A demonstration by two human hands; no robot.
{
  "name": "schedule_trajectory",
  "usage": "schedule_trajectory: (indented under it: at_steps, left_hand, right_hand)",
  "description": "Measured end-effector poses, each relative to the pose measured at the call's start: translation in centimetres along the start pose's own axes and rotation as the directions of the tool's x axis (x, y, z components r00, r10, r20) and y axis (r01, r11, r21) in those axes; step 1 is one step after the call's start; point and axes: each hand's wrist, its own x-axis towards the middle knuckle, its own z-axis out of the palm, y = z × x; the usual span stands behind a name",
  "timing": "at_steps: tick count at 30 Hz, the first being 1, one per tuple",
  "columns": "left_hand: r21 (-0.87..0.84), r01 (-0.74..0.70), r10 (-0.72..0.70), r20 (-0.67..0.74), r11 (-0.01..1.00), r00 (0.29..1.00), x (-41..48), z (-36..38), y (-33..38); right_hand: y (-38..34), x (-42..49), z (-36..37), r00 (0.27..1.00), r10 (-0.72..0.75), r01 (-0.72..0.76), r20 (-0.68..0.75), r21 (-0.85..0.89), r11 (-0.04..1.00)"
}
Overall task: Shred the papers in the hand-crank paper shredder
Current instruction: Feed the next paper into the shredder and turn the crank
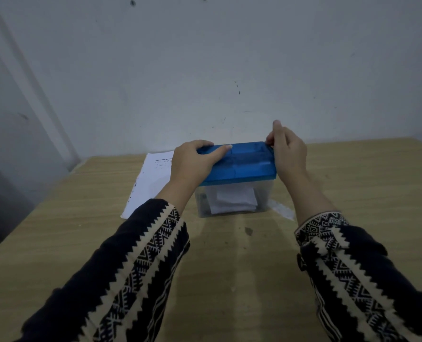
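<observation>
Wooden table [353,193]: shredder [242,166] at centre back, paper sheets [150,183] just left of it

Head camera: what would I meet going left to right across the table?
paper → left hand → shredder → right hand

On the one desk [56,243] I count one shredder [237,166], one left hand [192,161], one right hand [289,154] and one paper sheet [150,183].
</observation>
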Motion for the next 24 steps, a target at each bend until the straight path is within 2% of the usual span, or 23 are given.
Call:
schedule_trajectory:
  at_steps: [4, 6, 9, 13, 17, 21, 24]
  left_hand:
    - [-0.003, 0.008, -0.008, -0.009, 1.000, 1.000, 0.1, 0.1, 0.0]
    - [-0.003, 0.011, -0.011, -0.013, 1.000, 1.000, 0.0, 0.1, 0.0]
    - [-0.018, 0.018, -0.018, -0.014, 1.000, 1.000, 0.0, 0.1, 0.1]
    - [-0.001, 0.017, -0.017, -0.031, 1.000, 0.999, -0.2, 0.1, 0.1]
    - [0.023, 0.027, -0.026, -0.043, 0.999, 0.999, -0.1, 0.0, 0.2]
    - [0.012, 0.024, -0.023, -0.031, 1.000, 0.999, -0.3, 0.1, 0.2]
    - [-0.033, 0.033, -0.034, -0.011, 0.999, 0.999, -0.5, 0.2, 0.0]
  right_hand:
    - [1.3, -1.4, 0.0, 0.998, 0.034, -0.039, 0.054, 0.097, 0.995]
    - [2.0, -2.6, 0.1, 0.997, -0.007, -0.003, 0.079, 0.119, 0.993]
    - [3.3, -4.4, 0.3, 0.987, -0.124, 0.117, 0.104, 0.070, 0.991]
    - [5.5, -6.6, 0.7, 0.995, -0.066, 0.069, 0.068, -0.036, 0.997]
    - [5.9, -6.7, 0.8, 0.998, -0.004, 0.007, 0.065, -0.044, 0.999]
    - [5.8, -6.9, 0.8, 0.999, -0.017, 0.020, 0.050, -0.054, 0.998]
    - [5.5, -7.3, 0.7, 0.997, -0.072, 0.070, -0.015, -0.116, 0.991]
